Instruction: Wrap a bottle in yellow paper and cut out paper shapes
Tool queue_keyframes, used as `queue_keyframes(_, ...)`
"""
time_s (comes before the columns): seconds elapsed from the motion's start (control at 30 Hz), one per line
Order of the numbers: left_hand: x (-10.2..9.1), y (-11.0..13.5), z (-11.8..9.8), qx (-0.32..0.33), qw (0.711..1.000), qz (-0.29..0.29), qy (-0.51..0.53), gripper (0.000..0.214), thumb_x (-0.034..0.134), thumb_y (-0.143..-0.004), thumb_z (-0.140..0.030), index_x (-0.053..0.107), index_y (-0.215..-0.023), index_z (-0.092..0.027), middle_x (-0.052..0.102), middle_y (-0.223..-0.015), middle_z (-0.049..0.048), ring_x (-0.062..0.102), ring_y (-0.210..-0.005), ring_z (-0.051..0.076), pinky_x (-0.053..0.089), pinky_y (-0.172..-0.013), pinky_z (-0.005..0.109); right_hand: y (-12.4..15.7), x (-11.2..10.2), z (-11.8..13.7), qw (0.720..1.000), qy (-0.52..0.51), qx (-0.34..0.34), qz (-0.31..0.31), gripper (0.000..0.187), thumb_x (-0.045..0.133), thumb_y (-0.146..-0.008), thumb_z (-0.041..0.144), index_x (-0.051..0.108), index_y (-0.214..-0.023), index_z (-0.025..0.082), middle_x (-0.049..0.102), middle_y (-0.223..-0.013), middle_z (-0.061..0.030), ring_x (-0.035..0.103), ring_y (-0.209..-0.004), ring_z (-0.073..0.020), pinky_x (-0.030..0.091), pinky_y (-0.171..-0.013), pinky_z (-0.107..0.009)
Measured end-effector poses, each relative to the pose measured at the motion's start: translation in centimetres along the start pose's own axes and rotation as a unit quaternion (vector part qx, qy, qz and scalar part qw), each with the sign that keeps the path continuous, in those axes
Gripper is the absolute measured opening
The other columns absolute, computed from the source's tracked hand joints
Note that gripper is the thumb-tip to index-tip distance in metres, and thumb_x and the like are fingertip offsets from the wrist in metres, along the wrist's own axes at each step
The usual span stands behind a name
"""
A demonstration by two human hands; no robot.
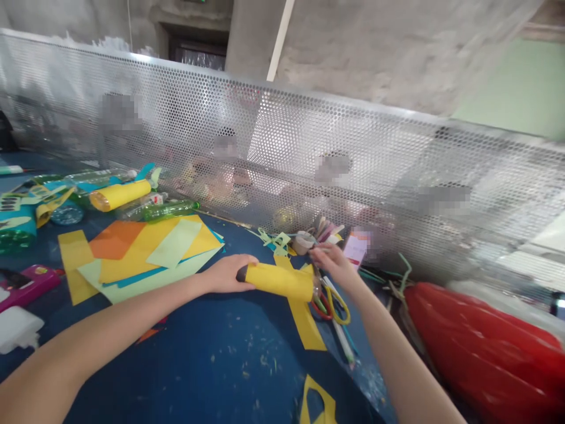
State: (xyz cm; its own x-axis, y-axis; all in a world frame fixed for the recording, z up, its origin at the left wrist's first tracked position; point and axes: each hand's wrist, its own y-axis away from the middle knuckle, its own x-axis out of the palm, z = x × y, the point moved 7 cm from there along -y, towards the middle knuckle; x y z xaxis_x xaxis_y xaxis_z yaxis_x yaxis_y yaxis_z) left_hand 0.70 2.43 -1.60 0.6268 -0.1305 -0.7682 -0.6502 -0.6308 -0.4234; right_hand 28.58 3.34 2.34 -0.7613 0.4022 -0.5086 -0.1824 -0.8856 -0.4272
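Note:
My left hand (230,273) is closed round the dark-capped end of a plastic bottle wrapped in yellow paper (280,281), held on its side above the blue table. At the far end of the bottle, my right hand (334,262) reaches over a small pot (302,242), its fingers closed together. Whether anything is between them is too blurred to make out. Beneath my right wrist lie scissors with yellow handles (339,306) and another pair with red handles (321,311). A yellow paper strip (308,327) runs under the bottle.
Coloured paper sheets (117,242) lie at left, with several bottles behind them, one wrapped in yellow (121,195). A perforated metal screen (282,153) bounds the table's far side, with people beyond it. A red plastic bag (481,347) bulges at right. Yellow cut paper (327,407) lies in front.

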Motion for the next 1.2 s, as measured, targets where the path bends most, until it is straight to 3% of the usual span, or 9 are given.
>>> queue_keyframes(0.07,-1.0,0.2,0.0,0.004,1.0,-0.006,0.0,0.054,0.067,-0.071,-0.043,0.048,-0.118,-0.022,0.058,-0.121,0.0061,0.055,-0.11,0.024,0.042,-0.093,0.036,2.6,4.0,2.9,0.979,-0.003,-0.056,0.196,0.046,0.054,-0.078,0.054,0.055,-0.112,0.023,0.063,-0.113,-0.0086,0.06,-0.103,-0.0236,0.049,-0.087,-0.037)
queue_keyframes(0.17,-2.3,1.0,0.2,0.015,1.0,0.006,-0.019,0.052,0.068,-0.071,-0.041,0.048,-0.115,-0.022,0.056,-0.124,0.0074,0.054,-0.111,0.025,0.041,-0.094,0.037,5.5,6.5,5.1,0.956,0.069,-0.1,0.268,0.049,0.056,-0.079,0.051,0.052,-0.121,0.027,0.056,-0.126,-0.0061,0.053,-0.115,-0.0246,0.04,-0.1,-0.041)
queue_keyframes(0.3,-2.9,2.3,1.2,0.019,0.999,0.025,-0.038,0.05,0.068,-0.071,-0.038,0.049,-0.114,-0.023,0.055,-0.125,0.0075,0.054,-0.111,0.024,0.041,-0.094,0.038,6.9,8.5,5.5,0.944,0.096,-0.153,0.275,0.055,0.061,-0.077,0.05,0.049,-0.126,0.026,0.053,-0.129,-0.007,0.049,-0.119,-0.0247,0.037,-0.102,-0.042)
queue_keyframes(0.43,-2.6,3.2,2.3,0.05,0.997,0.016,-0.059,0.05,0.066,-0.074,-0.041,0.049,-0.117,-0.022,0.051,-0.131,0.0104,0.049,-0.118,0.025,0.038,-0.099,0.041,7.4,9.5,5.3,0.94,0.103,-0.22,0.24,0.054,0.06,-0.08,0.046,0.049,-0.129,0.027,0.047,-0.134,-0.0086,0.046,-0.123,-0.0245,0.035,-0.104,-0.042)
queue_keyframes(0.63,-2.5,4.0,2.9,0.057,0.996,-0.027,-0.06,0.043,0.065,-0.076,-0.04,0.049,-0.111,-0.022,0.05,-0.131,0.0103,0.049,-0.119,0.024,0.037,-0.1,0.042,7.8,9.4,5.2,0.92,0.167,-0.28,0.218,0.05,0.058,-0.082,0.045,0.05,-0.13,0.035,0.048,-0.136,-0.0041,0.048,-0.121,-0.0274,0.04,-0.1,-0.047)
queue_keyframes(0.8,-2.5,4.2,2.5,0.048,0.996,-0.022,-0.07,0.04,0.065,-0.076,-0.041,0.048,-0.107,-0.022,0.052,-0.128,0.0102,0.052,-0.115,0.025,0.039,-0.098,0.042,8.1,8.3,5.9,0.909,0.174,-0.328,0.188,0.046,0.062,-0.079,0.044,0.058,-0.123,0.03,0.052,-0.133,-0.0058,0.05,-0.12,-0.0278,0.041,-0.1,-0.045)
queue_keyframes(0.9,-2.5,4.3,2.6,0.041,0.996,-0.023,-0.08,0.049,0.066,-0.074,-0.042,0.046,-0.114,-0.021,0.053,-0.127,0.0104,0.052,-0.115,0.026,0.04,-0.098,0.042,7.5,7.6,5.8,0.932,0.139,-0.288,0.171,0.034,0.055,-0.084,0.042,0.065,-0.112,0.026,0.063,-0.12,-0.0064,0.057,-0.111,-0.0256,0.044,-0.097,-0.043)
queue_keyframes(1.03,-2.4,4.3,2.2,0.082,0.992,-0.023,-0.096,0.049,0.063,-0.077,-0.043,0.046,-0.118,-0.022,0.052,-0.128,0.0106,0.051,-0.116,0.025,0.038,-0.1,0.042,6.3,7.4,5.1,0.974,0.071,-0.152,0.152,0.037,0.046,-0.089,0.042,0.062,-0.115,0.021,0.065,-0.116,-0.008,0.058,-0.109,-0.0242,0.044,-0.096,-0.041)
queue_keyframes(1.2,-2.3,4.3,2.1,0.098,0.991,-0.009,-0.096,0.048,0.058,-0.082,-0.042,0.045,-0.126,-0.024,0.05,-0.132,0.0099,0.048,-0.12,0.024,0.035,-0.103,0.042,7.2,9.3,5.7,0.957,0.082,-0.111,0.254,0.049,0.056,-0.081,0.049,0.056,-0.123,0.023,0.062,-0.12,-0.0082,0.058,-0.109,-0.027,0.043,-0.095,-0.044)
